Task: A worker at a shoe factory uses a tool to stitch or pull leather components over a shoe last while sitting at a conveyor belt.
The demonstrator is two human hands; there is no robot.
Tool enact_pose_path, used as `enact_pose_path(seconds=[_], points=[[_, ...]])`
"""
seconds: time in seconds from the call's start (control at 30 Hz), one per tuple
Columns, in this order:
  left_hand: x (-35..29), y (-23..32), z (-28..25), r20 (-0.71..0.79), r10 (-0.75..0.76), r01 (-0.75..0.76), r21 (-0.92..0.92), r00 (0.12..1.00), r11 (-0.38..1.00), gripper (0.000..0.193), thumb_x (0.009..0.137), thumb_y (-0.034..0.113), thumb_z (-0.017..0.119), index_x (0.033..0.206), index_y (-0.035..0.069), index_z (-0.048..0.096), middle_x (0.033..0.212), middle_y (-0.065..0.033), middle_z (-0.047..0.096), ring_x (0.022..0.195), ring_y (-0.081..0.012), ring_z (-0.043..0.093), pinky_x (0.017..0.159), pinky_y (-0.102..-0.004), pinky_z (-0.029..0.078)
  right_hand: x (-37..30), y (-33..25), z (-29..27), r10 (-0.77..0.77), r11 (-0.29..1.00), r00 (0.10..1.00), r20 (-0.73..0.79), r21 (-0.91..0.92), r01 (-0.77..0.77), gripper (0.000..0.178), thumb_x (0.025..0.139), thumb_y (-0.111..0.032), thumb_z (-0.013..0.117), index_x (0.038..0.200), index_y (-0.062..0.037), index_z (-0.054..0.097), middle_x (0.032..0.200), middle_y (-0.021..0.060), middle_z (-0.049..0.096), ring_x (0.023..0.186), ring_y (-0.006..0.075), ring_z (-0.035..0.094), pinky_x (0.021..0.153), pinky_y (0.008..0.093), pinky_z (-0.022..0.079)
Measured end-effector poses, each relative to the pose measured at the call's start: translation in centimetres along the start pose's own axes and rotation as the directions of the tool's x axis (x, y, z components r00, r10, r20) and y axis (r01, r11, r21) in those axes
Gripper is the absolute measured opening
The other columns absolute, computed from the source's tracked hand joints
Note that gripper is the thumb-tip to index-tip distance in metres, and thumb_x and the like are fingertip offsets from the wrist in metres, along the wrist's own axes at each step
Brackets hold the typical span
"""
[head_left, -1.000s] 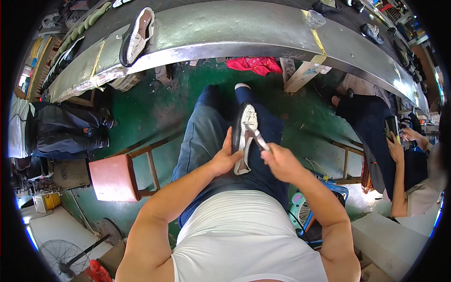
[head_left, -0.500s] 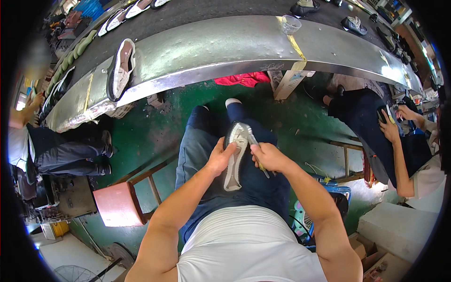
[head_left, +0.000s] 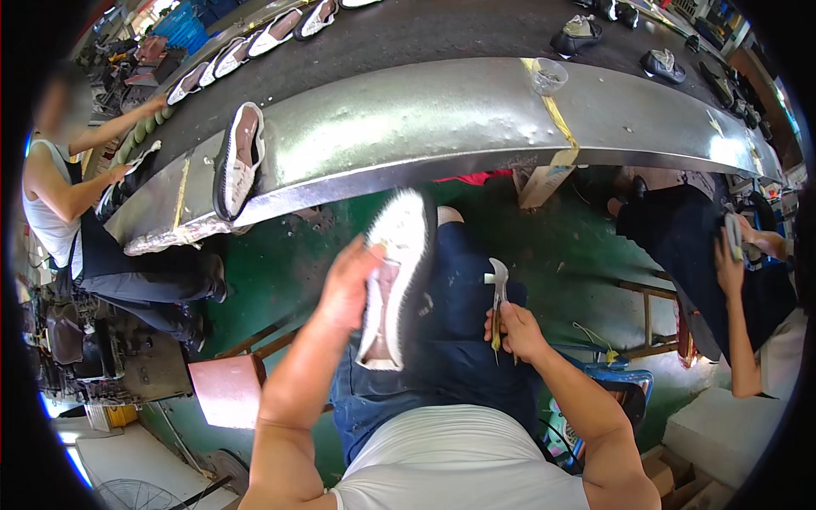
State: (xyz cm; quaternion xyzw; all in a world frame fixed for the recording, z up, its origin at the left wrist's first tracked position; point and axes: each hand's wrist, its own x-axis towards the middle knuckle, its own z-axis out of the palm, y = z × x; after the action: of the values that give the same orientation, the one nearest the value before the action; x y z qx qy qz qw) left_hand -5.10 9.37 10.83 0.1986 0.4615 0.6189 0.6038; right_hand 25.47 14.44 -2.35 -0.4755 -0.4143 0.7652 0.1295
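A white shoe [head_left: 396, 276] with a brown insole and dark sole edge is raised over my lap, its toe pointing away from me and blurred by motion. My left hand [head_left: 347, 285] grips it by its left side, thumb over the upper. To the right, apart from the shoe, my right hand [head_left: 514, 331] is closed around the handles of a pair of metal pincers [head_left: 499, 285]. Their curved head points up and away. Another white shoe [head_left: 240, 161] leans on the near edge of the metal bench at the left.
The bench's metal edge [head_left: 408, 119] runs across in front, with a clear plastic cup [head_left: 548, 78] on it. White and black shoes stand on the dark belt [head_left: 459, 38] behind. A pink-topped stool [head_left: 225, 391] is at my left. One person stands at left; another sits at right.
My left hand has lifted the shoe away from my lap, up and leftward. My right hand with the pincers has separated from it, moving right. The person at left now reaches toward the belt.
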Motion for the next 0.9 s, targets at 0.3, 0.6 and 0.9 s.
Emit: enact_pose_path(seconds=[0.3, 0.6, 0.9], points=[[16.0, 22.3, 6.8, 0.425, 0.454, -0.252, 0.884, 0.783, -0.394, 0.052, 0.09, 0.039, 0.062, 0.118, -0.005, 0.06, 0.102, -0.0246, 0.07, 0.093, -0.0357, 0.069, 0.085, -0.0428, 0.053, 1.6, -0.6, -0.7, 0.033, 0.998, 0.996, 0.082, 0.043, -0.036, 0.05, 0.108, -0.044, 0.036, 0.11, 0.0003, 0.059, 0.087, 0.0078, 0.067, 0.07, 0.0155, 0.068, 0.046, 0.0249, 0.042], [32.1, 21.9, 2.9, 0.559, 0.176, 0.025, 0.266, 0.81, -0.964, 0.071, 0.087, 0.021, 0.062, 0.151, 0.006, 0.035, 0.155, -0.0103, 0.039, 0.145, -0.0312, 0.032, 0.119, -0.05, 0.024, 2.2, -0.7, -1.9, 0.131, 0.982, 0.987, 0.096, 0.125, -0.142, 0.051, 0.109, -0.042, 0.031, 0.11, 0.0003, 0.059, 0.09, 0.0098, 0.068, 0.072, 0.0164, 0.068, 0.045, 0.024, 0.042], [37.3, 22.3, -4.2, 0.312, 0.161, -0.153, 0.775, 0.936, -0.613, 0.05, 0.079, 0.005, 0.055, 0.128, 0.006, 0.064, 0.138, -0.0176, 0.057, 0.126, -0.039, 0.054, 0.106, -0.0422, 0.045, 2.6, -1.9, -2.5, 0.15, 0.981, 0.982, 0.116, 0.103, -0.163, 0.051, 0.109, -0.041, 0.028, 0.11, -0.0003, 0.059, 0.089, 0.01, 0.068, 0.073, 0.0161, 0.069, 0.044, 0.0232, 0.041]])
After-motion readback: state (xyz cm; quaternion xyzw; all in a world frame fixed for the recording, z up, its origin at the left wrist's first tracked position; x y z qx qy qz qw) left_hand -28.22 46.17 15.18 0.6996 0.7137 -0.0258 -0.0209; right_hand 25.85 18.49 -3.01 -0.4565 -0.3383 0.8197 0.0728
